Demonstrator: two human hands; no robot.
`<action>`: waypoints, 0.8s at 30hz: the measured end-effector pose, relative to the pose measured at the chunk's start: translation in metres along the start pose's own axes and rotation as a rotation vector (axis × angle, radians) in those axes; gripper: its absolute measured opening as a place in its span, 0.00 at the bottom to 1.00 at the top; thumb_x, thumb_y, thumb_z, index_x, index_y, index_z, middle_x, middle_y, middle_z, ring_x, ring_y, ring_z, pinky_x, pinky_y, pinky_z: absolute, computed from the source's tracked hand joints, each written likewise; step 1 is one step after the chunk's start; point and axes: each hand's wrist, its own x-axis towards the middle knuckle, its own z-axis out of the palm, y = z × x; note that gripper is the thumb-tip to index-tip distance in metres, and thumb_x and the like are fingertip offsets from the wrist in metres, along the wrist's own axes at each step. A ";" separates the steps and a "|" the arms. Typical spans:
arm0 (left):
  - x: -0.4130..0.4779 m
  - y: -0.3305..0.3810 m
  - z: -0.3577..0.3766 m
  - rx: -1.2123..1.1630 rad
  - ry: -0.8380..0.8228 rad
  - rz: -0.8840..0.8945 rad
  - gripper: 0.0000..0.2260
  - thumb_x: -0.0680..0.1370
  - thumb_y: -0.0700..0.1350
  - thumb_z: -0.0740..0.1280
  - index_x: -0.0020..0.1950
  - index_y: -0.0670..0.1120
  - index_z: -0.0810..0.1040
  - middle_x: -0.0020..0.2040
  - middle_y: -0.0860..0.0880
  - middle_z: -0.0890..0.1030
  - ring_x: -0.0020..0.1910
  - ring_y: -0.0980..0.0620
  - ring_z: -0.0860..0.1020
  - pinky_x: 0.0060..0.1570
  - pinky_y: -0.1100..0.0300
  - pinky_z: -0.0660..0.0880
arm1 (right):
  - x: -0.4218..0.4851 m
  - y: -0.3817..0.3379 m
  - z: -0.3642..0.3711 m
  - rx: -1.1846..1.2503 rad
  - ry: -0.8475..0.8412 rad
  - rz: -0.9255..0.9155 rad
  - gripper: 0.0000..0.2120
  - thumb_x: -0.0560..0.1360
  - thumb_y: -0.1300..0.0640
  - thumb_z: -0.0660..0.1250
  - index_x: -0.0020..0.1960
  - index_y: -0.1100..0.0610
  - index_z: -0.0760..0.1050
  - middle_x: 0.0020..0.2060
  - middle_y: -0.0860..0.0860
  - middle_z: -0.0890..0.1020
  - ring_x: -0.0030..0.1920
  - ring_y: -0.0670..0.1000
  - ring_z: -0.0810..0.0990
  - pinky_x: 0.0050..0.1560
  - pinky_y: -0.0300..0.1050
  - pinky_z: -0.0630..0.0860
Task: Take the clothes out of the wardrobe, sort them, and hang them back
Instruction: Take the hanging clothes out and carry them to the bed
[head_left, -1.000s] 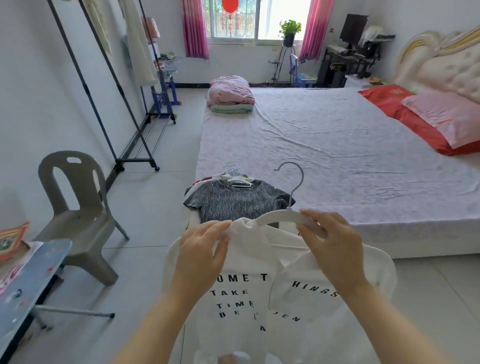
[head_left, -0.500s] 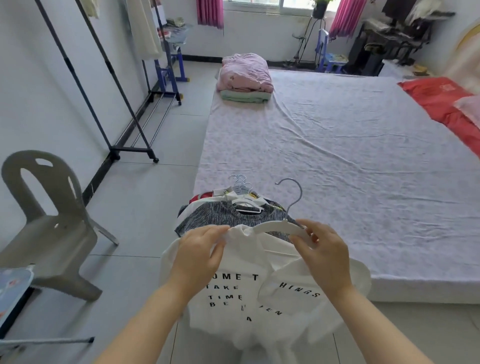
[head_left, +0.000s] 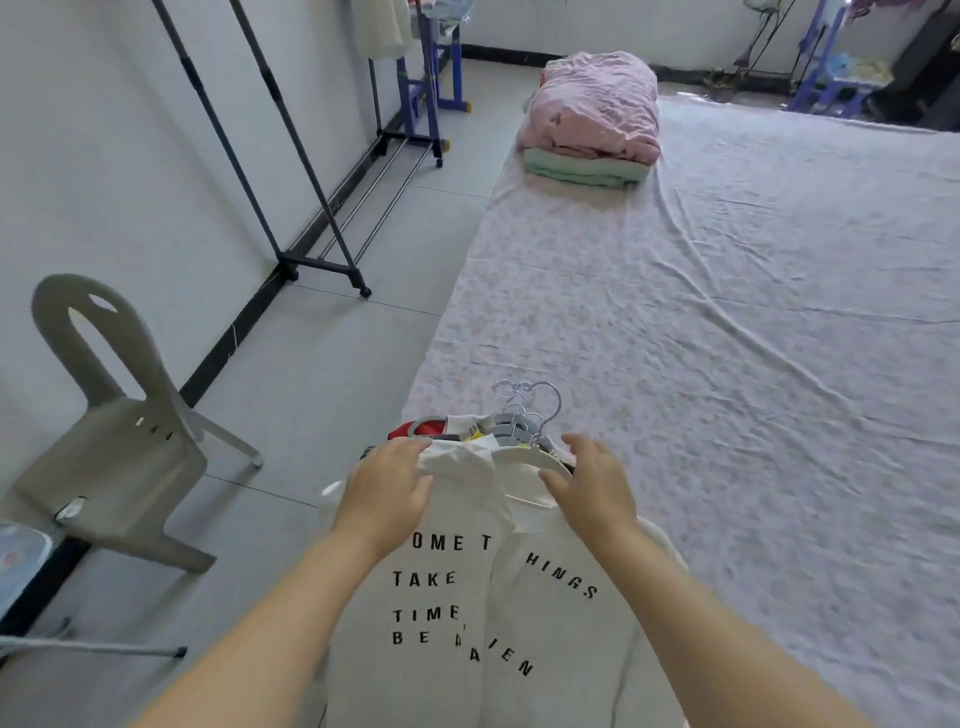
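Head view | left hand (head_left: 387, 491) fingers curl on the shirt (head_left: 467, 597) | right hand (head_left: 597, 491) fingers wide, just over the hanger (head_left: 524, 457) | lay shirt flat on pile (head_left: 426, 428) past fingertips

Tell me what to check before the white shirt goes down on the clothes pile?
1. White hanger inside the white T-shirt collar: ok, one arm shows there.
2. Left hand holding the shirt's shoulder: ok.
3. Right hand gripping the hanger: not ok, its fingers are spread open over it.
4. Shirt front smooth: not ok, a fold splits the printed words.
5. Hook lined up with the clothes pile hooks: cannot tell, they bunch together.
6. Bed has bare sheet beside the pile: ok.
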 end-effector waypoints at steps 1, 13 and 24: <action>0.008 0.002 0.003 0.015 -0.019 -0.021 0.20 0.78 0.43 0.62 0.70 0.47 0.67 0.68 0.49 0.70 0.67 0.49 0.66 0.64 0.56 0.62 | 0.011 0.000 0.004 -0.028 -0.044 0.008 0.21 0.74 0.52 0.66 0.66 0.54 0.68 0.61 0.52 0.71 0.60 0.52 0.71 0.53 0.45 0.69; 0.029 0.019 0.019 0.109 -0.214 0.078 0.20 0.78 0.46 0.61 0.71 0.51 0.65 0.70 0.54 0.68 0.70 0.54 0.63 0.67 0.58 0.59 | -0.010 0.046 0.015 -0.092 -0.184 0.123 0.23 0.76 0.53 0.64 0.69 0.55 0.66 0.66 0.53 0.69 0.65 0.52 0.68 0.61 0.44 0.68; 0.041 0.086 0.011 0.411 -0.456 0.606 0.20 0.78 0.50 0.59 0.70 0.51 0.64 0.68 0.52 0.70 0.65 0.50 0.69 0.59 0.56 0.67 | -0.120 0.052 -0.015 -0.052 0.053 0.525 0.25 0.76 0.51 0.64 0.70 0.55 0.63 0.66 0.52 0.68 0.66 0.53 0.67 0.62 0.44 0.68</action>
